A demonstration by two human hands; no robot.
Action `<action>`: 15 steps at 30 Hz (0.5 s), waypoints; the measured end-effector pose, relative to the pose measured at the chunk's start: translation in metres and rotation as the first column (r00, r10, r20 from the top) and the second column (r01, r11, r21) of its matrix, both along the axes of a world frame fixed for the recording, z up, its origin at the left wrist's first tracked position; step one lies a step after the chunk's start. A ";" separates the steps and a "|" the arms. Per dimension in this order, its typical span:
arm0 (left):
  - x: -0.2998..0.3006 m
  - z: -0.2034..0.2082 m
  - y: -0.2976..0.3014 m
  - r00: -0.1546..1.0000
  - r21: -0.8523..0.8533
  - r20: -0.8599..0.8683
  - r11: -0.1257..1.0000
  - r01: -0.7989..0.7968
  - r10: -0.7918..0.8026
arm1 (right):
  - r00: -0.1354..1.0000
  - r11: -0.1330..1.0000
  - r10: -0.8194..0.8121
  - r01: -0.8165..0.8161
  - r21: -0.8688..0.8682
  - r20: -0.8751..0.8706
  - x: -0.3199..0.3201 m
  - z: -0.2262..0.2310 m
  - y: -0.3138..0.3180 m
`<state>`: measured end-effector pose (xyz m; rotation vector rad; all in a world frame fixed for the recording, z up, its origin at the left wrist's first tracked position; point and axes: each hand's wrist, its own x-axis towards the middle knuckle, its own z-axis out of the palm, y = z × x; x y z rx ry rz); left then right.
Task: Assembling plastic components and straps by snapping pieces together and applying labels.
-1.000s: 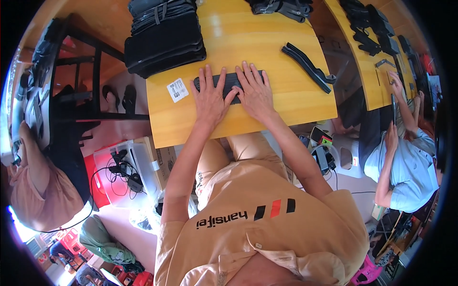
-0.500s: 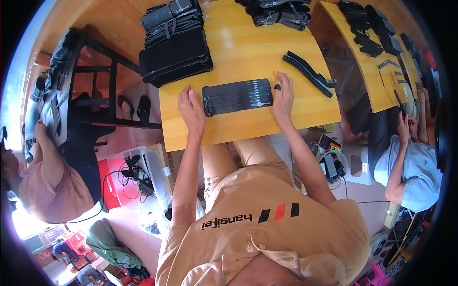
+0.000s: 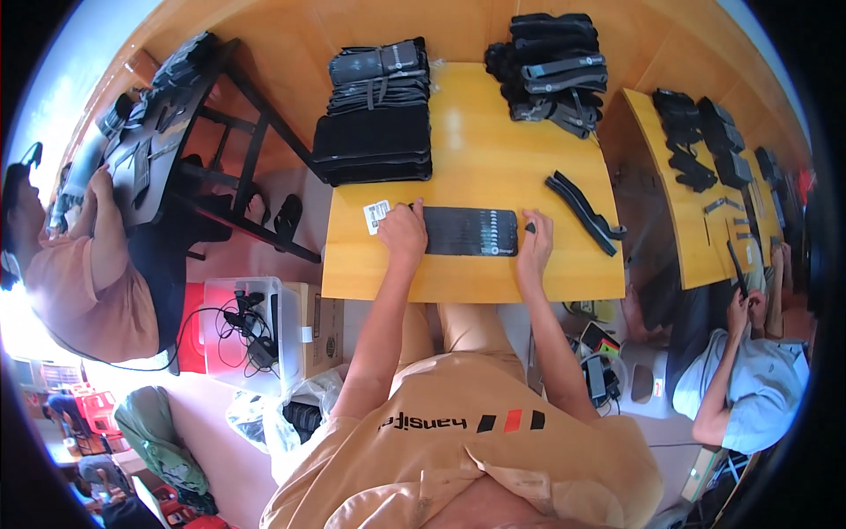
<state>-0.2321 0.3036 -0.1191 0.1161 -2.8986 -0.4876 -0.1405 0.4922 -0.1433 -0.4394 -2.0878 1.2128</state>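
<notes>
On the yellow table in front of me lies a flat stack of black straps (image 3: 465,231), laid side by side, with pale marks near its right end. My left hand (image 3: 404,234) is closed over the stack's left end, thumb at the upper edge. A white printed label (image 3: 376,216) shows beside its fingers; whether the hand holds it I cannot tell. My right hand (image 3: 534,247) rests at the right end, fingers extended upward and apart. Something small and black shows at its thumb and forefinger, too small to name. Right of that hand lies a long black strap (image 3: 583,214).
Stacked black fabric pieces (image 3: 373,145) stand at the table's (image 3: 476,286) back left, and bundled black straps (image 3: 560,79) at the back right. People work at a dark table (image 3: 189,132) on the left and another yellow table (image 3: 696,242) on the right. A clear bin (image 3: 280,339) holds cables.
My left hand has gone from lying open beside the stack to closing over its left end. The white label has come into sight there. The view has tilted, showing more of the table's far side.
</notes>
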 end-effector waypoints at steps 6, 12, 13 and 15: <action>0.007 -0.006 0.002 0.998 0.084 -0.027 0.995 0.061 -0.059 | 1.000 1.000 0.008 -0.008 -0.002 -0.009 0.003 -0.001 0.001; 0.006 -0.018 -0.002 0.985 0.151 -0.084 0.975 0.162 -0.151 | 1.000 1.000 0.011 -0.011 -0.011 -0.025 0.001 0.000 0.000; 0.008 -0.016 -0.003 0.983 0.167 -0.100 0.971 0.172 -0.157 | 0.999 1.000 0.010 -0.011 -0.028 -0.032 0.001 0.001 0.000; 0.018 0.031 0.014 0.945 0.240 -0.230 0.927 0.288 -0.234 | 0.998 0.999 -0.004 0.002 -0.040 -0.061 -0.004 -0.012 0.016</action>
